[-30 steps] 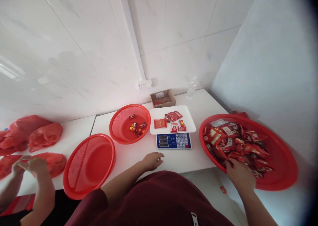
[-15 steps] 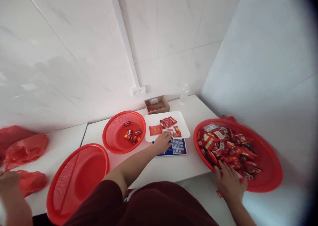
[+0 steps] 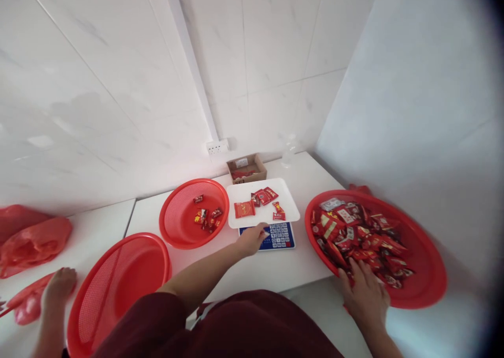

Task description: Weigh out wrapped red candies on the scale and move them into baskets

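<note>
My left hand (image 3: 252,241) is closed over the keypad of the scale (image 3: 281,235), just short of its white tray (image 3: 289,192). A whitish tip of a small packet (image 3: 266,234) shows at its fingertips; the rest is hidden by the fingers. On the tray lie a flat orange-red packet (image 3: 244,209) and several red-wrapped snacks (image 3: 266,195). At the right, my right hand (image 3: 364,292) rests with fingers apart over the near rim of a red basin (image 3: 427,274), fingertips touching the heaped snack packets (image 3: 354,232).
A red mesh basket (image 3: 173,213) holds a few wrapped snacks; another red basket (image 3: 102,279) stands nearer. A cardboard box (image 3: 246,169) and clear bottle (image 3: 289,150) stand by the wall. At left, another person's hand (image 3: 61,287) grips a red plastic bag (image 3: 29,300).
My left hand has drawn back from the tray and closed, and a small packet has left the tray with it. My right hand stays at the basin. The other person's hand moved right.
</note>
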Demonstrator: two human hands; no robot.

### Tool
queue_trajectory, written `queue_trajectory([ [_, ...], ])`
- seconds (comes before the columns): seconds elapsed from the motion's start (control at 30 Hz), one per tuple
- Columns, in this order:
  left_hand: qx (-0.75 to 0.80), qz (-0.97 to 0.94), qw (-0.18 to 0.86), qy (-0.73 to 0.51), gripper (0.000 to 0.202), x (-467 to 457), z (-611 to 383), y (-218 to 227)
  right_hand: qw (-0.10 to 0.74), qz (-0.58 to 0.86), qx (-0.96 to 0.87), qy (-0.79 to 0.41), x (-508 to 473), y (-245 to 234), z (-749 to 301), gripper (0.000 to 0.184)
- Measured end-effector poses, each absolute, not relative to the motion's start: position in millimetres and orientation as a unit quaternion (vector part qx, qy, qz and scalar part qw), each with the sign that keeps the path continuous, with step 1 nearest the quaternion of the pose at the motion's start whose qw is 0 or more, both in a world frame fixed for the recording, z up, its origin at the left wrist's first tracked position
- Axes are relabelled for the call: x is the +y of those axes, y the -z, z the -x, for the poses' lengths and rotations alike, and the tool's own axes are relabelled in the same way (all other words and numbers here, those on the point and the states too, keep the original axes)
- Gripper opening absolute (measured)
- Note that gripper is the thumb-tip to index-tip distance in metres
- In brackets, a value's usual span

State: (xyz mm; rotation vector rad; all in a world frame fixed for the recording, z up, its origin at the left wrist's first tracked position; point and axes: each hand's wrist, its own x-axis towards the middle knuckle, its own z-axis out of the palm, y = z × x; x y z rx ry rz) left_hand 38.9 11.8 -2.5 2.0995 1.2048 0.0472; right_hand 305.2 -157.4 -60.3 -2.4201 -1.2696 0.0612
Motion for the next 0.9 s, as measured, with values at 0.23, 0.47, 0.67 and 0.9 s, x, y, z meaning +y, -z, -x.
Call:
queue_trajectory([
  [0.23, 0.457, -0.72, 0.522, 0.017, 0.04, -51, -15, 1, 0.289, 0.697, -0.591, -0.285, -136, 30, -246, 0.053],
  [0.47, 0.454, -0.628, 0.628, -0.072, 0.032, -59, -39, -9, 0.214, 0.59, -0.639, -0.444, -115, 12, -194, 0.068],
  [0.67, 0.394, -0.647, 0.65, -0.06, 0.032, -54, -32, -2, 0.206, 0.618, -0.625, -0.429, -114, -3, -208, 0.052],
  [0.9, 0.54, -0.798, 0.254, -0.083, 0.049, 26, -8, 4, 0.281, 0.817, -0.451, -0.223, -117, 9, -290, 0.055],
])
